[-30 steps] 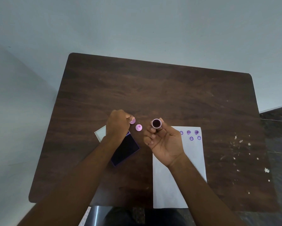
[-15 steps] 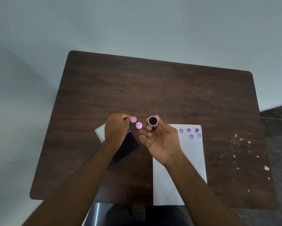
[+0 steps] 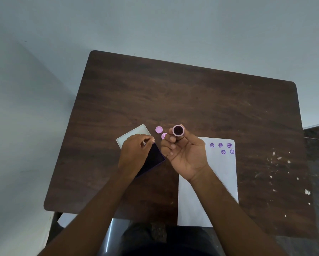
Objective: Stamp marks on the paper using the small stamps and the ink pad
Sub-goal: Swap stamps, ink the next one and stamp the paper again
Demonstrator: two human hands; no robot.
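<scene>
My right hand (image 3: pixel 184 154) holds a small pink stamp (image 3: pixel 178 130) at its fingertips, the dark inked face turned up towards me. My left hand (image 3: pixel 134 152) lies over the open ink pad (image 3: pixel 154 159), fingers curled and pinched at its far corner by the white lid (image 3: pixel 133 133). A round pink cap (image 3: pixel 159 129) and a second pink stamp (image 3: pixel 164 136) lie on the table between the lid and my right fingers. The white paper (image 3: pixel 221 174) lies to the right and carries several purple marks (image 3: pixel 221 147) near its far edge.
The dark wooden table (image 3: pixel 173 93) has bare room across its far half. White specks (image 3: pixel 276 159) dot its right side. A pale wall stands behind and to the left. A chair edge (image 3: pixel 110 235) shows below the table's near edge.
My left hand let go of the pink cap, which now lies on the table, and drew back onto the ink pad. My right hand stayed raised with the stamp face up.
</scene>
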